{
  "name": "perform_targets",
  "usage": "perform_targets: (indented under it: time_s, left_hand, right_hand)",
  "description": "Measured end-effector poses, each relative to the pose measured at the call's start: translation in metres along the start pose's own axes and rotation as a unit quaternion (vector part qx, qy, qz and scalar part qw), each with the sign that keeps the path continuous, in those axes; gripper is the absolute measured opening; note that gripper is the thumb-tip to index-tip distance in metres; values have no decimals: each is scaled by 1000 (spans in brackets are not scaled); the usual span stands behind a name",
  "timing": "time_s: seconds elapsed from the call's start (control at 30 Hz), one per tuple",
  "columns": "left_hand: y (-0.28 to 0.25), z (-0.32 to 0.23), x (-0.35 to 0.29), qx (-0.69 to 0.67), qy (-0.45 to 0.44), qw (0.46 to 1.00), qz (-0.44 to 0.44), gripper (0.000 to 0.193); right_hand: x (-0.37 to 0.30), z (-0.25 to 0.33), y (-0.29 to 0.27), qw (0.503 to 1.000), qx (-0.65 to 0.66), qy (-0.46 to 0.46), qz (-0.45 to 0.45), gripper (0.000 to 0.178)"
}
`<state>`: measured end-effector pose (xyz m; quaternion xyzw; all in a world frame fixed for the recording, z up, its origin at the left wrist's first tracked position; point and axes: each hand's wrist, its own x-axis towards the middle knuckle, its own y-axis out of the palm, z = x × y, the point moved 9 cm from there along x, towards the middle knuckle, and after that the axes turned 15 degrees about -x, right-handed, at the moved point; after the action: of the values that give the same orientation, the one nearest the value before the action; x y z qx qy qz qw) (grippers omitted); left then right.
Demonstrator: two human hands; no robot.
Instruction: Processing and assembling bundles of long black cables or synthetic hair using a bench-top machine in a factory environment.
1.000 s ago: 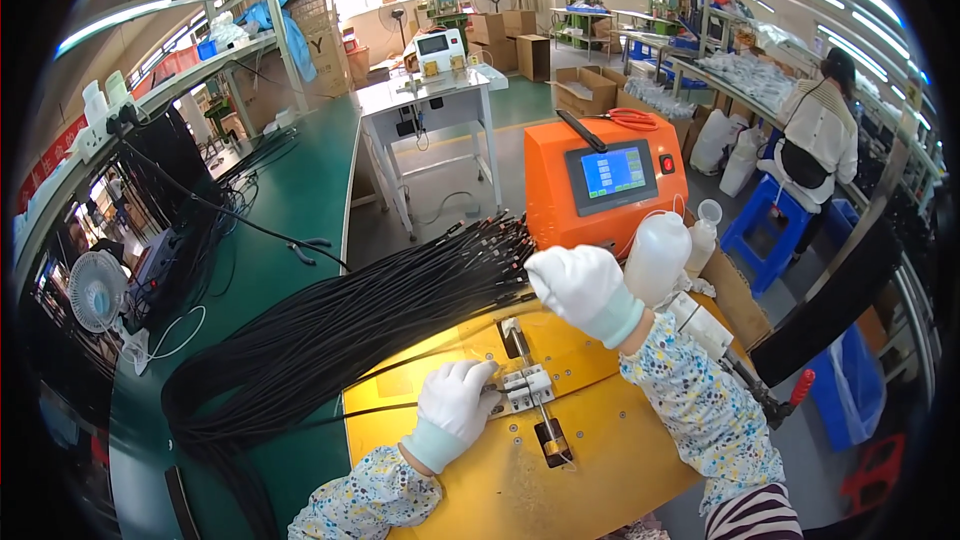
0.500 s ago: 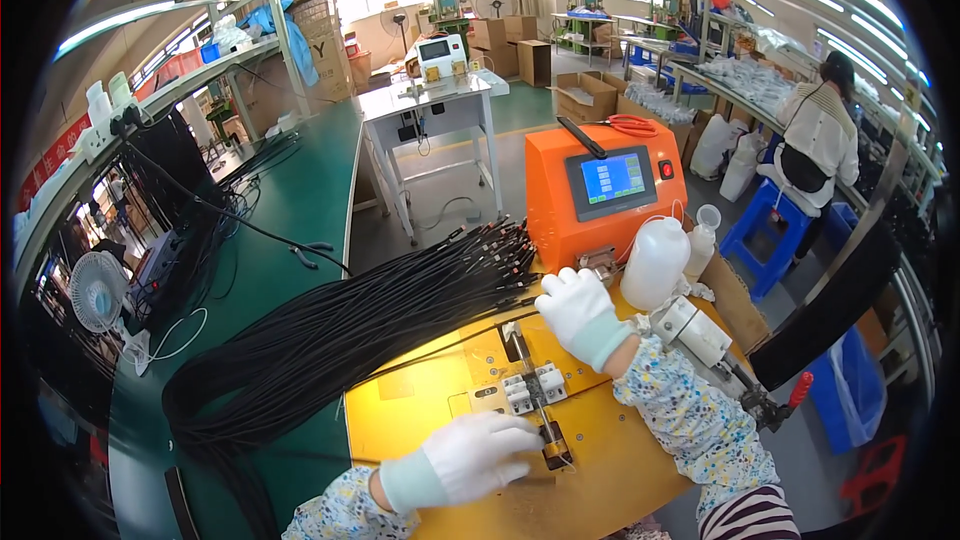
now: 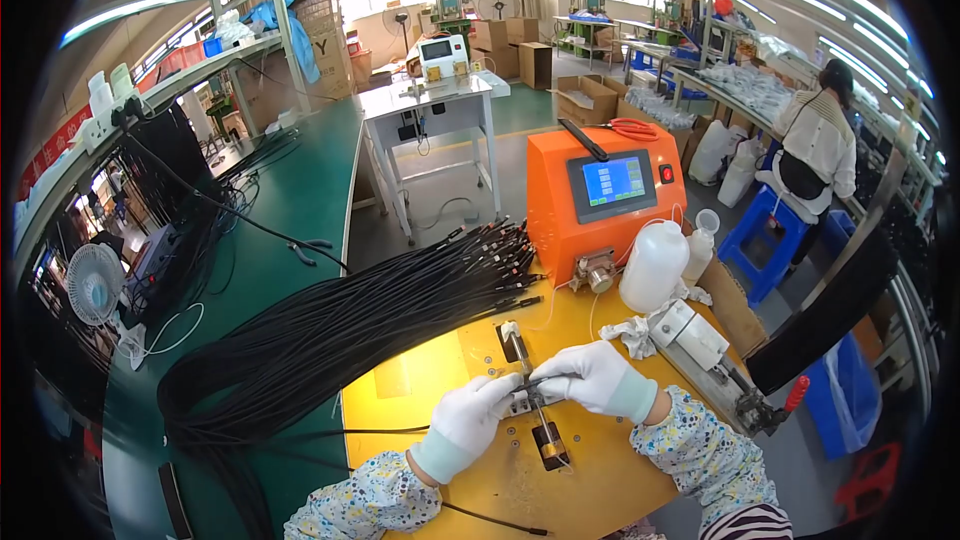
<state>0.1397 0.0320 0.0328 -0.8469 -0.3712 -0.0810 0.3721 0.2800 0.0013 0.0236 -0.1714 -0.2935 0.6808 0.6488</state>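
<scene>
Black cable (image 3: 385, 431) | long axis left-to-right | end points right, between gloved fingers (image 3: 503, 388)

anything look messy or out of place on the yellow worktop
One cable end lies alone near the front of the worktop, away from the tips bunched by the orange machine. A crumpled white wad beside the big bottle looks untidy.

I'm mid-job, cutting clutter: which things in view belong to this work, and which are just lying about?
In the job, it seems:
cable, in left hand and right hand
fixture
cable bundle
orange machine

Apparently just lying about:
pliers on the green table
red-handled tool
crumpled tissue
</scene>
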Motion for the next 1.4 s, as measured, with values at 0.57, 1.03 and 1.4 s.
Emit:
perform_targets:
  time_s: [0.57,1.03,1.4]
  left_hand:
    - [19,-9,-4,288,106,948,84,43]
    - [22,-11,-5,285,118,948,77,42]
    - [11,1,-4,278,88,956,23,36]
  right_hand:
    - [46,16,-30,890,-444,-48,-97,14]
    - [86,31,-28,733,-657,-96,-150,11]
    - [-23,59,-68,804,-465,-156,-337,14]
